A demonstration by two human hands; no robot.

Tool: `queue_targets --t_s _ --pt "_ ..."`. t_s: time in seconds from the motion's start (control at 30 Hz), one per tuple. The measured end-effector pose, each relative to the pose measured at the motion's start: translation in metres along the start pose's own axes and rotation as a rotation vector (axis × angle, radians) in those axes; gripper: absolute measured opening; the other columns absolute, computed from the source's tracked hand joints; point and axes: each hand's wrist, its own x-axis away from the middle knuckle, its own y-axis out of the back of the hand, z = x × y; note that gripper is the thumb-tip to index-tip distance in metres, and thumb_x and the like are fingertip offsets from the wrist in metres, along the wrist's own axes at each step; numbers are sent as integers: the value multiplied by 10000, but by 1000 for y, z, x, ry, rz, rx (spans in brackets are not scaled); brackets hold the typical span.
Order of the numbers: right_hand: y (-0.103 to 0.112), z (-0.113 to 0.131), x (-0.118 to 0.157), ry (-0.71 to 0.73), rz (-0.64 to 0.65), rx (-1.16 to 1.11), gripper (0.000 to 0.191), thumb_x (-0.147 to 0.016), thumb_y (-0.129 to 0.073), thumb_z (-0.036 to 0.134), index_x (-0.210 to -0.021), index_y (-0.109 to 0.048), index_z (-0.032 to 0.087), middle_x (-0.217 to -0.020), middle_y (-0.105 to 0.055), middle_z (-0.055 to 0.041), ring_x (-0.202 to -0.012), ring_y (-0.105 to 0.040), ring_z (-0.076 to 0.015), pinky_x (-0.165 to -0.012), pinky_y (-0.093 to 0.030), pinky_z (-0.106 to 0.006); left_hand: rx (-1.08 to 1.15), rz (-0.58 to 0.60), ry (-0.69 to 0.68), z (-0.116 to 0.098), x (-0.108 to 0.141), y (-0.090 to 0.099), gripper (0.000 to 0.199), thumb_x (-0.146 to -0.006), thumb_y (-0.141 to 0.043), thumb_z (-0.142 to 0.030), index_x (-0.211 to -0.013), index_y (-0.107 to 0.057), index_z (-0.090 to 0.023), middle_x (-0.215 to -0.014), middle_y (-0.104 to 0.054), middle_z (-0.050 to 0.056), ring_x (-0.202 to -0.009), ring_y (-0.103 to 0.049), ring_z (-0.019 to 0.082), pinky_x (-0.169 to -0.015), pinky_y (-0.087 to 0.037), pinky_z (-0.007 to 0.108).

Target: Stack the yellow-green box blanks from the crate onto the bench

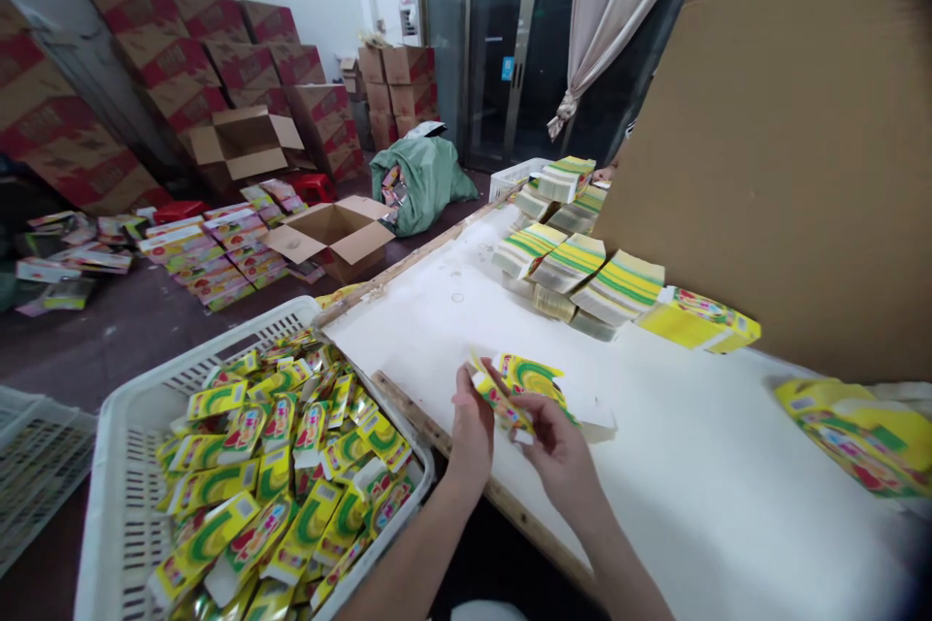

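Observation:
Between my two hands, over the near edge of the white table, is a small yellow printed carton. My left hand grips its left end with closed fingers, and my right hand pinches its right end near a white flap. Just behind the hands lies a stack of flat yellow-green cartons, partly covered by them. To the left stands a white plastic crate, heaped with folded small yellow cartons.
Bundles of flat cartons line the table's far side beside a yellow box. A tall cardboard sheet rises at right, near a yellow package. Open cardboard boxes and a green sack are on the floor.

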Motion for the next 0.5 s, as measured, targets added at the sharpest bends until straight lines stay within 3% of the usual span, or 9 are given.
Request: queue_targets --t_s 0.1,0.2,0.3,0.37,0.43,0.5 --pt "15 0 -8 111 -48 26 149 -689 -549 132 -816 -585 201 -777 -598 -11 -731 -556 -169 -652 -445 -279 -124 101 -81 -6 1 4 212 -718 -615 -353 -845 -599 -183 -794 -638 8 -762 -582 142 -720 -447 250" --pt "31 3 -11 281 -80 182 126 -716 -534 119 -764 -611 206 -688 -547 0 -652 -523 -153 -585 -434 -272 -273 128 -75 -20 1 8 158 -749 -589 -295 -799 -632 -151 -793 -669 43 -779 -604 173 -744 -452 287" --pt "45 11 -11 481 -178 517 269 -762 -494 87 -918 -638 253 -758 -553 -21 -725 -520 -169 -643 -431 -313 -420 169 -150 -46 3 7 319 -794 -509 -366 -1023 -584 -157 -1026 -633 96 -973 -566 223 -856 -415 347" --pt "50 16 -9 611 -202 768 356 -766 -479 45 -952 -643 301 -780 -565 -23 -806 -517 -188 -747 -410 -375 -607 243 -256 -66 5 6 486 -759 -541 -414 -1180 -476 -181 -1211 -523 111 -1141 -451 253 -964 -328 388" --pt "49 20 -7 722 -136 900 404 -757 -485 18 -954 -642 334 -765 -577 -8 -874 -514 -198 -863 -352 -437 -881 356 -279 -77 8 3 774 -611 -688 -424 -1278 -361 -206 -1315 -415 108 -1224 -345 283 -1015 -260 405" --pt "44 22 -4 782 -29 893 437 -752 -491 16 -977 -623 366 -770 -576 9 -936 -513 -198 -949 -285 -472 -1114 464 -169 -77 11 2 974 -494 -769 -370 -1322 -276 -229 -1298 -428 100 -1192 -379 295 -983 -308 407"
